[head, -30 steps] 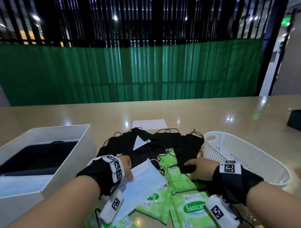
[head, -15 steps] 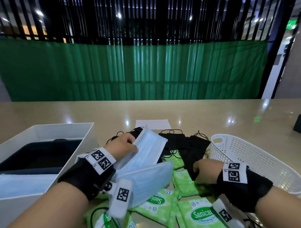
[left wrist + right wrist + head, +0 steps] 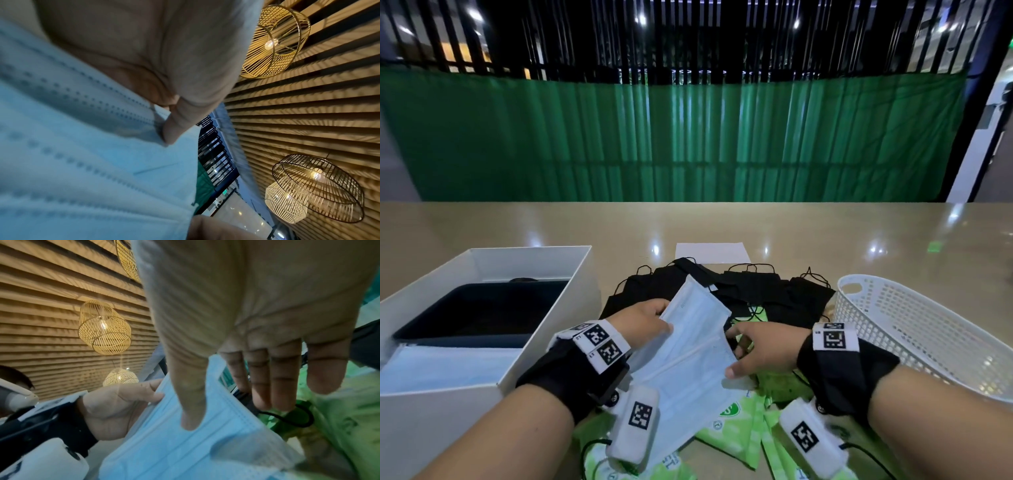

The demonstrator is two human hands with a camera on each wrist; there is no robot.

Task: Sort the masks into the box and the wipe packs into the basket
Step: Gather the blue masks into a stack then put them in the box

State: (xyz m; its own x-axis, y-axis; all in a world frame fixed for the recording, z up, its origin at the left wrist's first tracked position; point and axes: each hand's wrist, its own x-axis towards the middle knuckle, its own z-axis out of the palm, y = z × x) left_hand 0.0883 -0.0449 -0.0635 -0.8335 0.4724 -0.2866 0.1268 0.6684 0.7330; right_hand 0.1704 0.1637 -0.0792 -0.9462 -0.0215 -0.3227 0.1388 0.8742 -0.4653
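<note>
Above the crinkly green wipe packs (image 3: 736, 428), both the left hand (image 3: 642, 323) and right hand (image 3: 763, 353) pinch pleated, soft blue masks (image 3: 695, 349); their lower edges are hidden.

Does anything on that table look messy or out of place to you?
Mostly the heap: black fabric masks and green wipe packs lie jumbled together, ear loops tangled. The white plastic basket appears to hold no packs. The white cardboard box already has a pale blue mask. Nothing looks damaged.
</note>
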